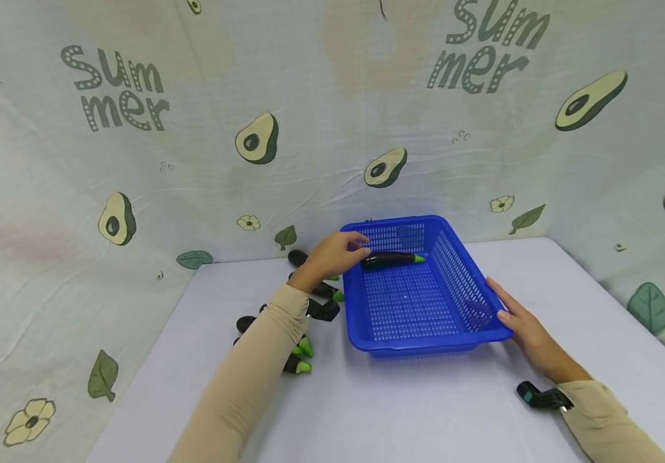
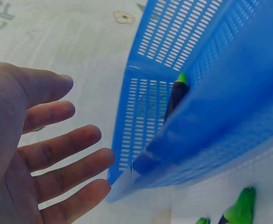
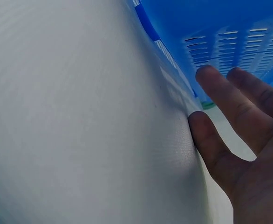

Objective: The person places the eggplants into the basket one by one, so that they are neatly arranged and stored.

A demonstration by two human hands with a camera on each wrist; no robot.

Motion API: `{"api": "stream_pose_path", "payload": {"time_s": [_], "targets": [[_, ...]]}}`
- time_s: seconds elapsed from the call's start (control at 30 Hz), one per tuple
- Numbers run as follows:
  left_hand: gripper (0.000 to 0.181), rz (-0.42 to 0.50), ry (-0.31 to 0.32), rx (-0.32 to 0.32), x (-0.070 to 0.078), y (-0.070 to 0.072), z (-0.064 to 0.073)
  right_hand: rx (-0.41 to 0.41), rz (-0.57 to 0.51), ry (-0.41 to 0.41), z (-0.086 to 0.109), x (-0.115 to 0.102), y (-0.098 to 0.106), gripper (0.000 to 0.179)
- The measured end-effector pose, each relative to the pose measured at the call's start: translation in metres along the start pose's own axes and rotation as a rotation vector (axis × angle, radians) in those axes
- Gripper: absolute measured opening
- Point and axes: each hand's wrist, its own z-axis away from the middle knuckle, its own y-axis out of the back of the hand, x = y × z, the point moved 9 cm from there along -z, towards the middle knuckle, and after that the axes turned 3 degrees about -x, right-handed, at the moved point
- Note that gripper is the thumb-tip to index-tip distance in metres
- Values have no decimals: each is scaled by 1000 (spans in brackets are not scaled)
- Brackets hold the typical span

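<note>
A blue plastic basket (image 1: pixel 413 308) with slotted walls stands on the table. Inside it, near the back left, lies one dark eggplant (image 1: pixel 389 260) with a green cap. My left hand (image 1: pixel 334 258) is over the basket's left rim, close to that eggplant's dark end. In the left wrist view its fingers (image 2: pixel 73 172) are spread and nothing is between them. At the basket's front right corner, my right hand (image 1: pixel 526 331) touches the outer wall and rim with extended fingers. Several more eggplants (image 1: pixel 325 290) lie left of the basket, partly hidden by my left arm.
The table (image 1: pixel 413 411) has a white cover and meets a printed cloth backdrop (image 1: pixel 321 83) behind the basket. A dark band (image 1: pixel 543 397) sits on the right wrist and another (image 1: pixel 323 311) on the left.
</note>
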Motion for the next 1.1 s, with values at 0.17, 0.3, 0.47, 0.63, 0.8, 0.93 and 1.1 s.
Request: {"api": "stream_pose_path", "payload": {"time_s": [0.17,0.3,0.47,0.63,0.8,0.93,1.1], "targets": [[36,54,-3,53,-10,11,29,-1,3,-14,-2,1,-1,57],[36,51,-17,92,-19,17,51,-4,-5,-9,-3,-1,0,57],[35,19,-16,125,-31,19,73,-7,-13,6,-3,-2,0,57],[33,8,25,134,-45,19,96,-8,-22,-6,-2,0,-2,57],[35,-11,32,145,-54,23,117,-7,-14,-31,-1,3,-1,56],[34,-14,24,162,-64,26,133,-7,-11,-35,-1,3,0,56],[34,-12,6,213,-81,37,155,-12,-35,-8,-2,1,-1,57]]}}
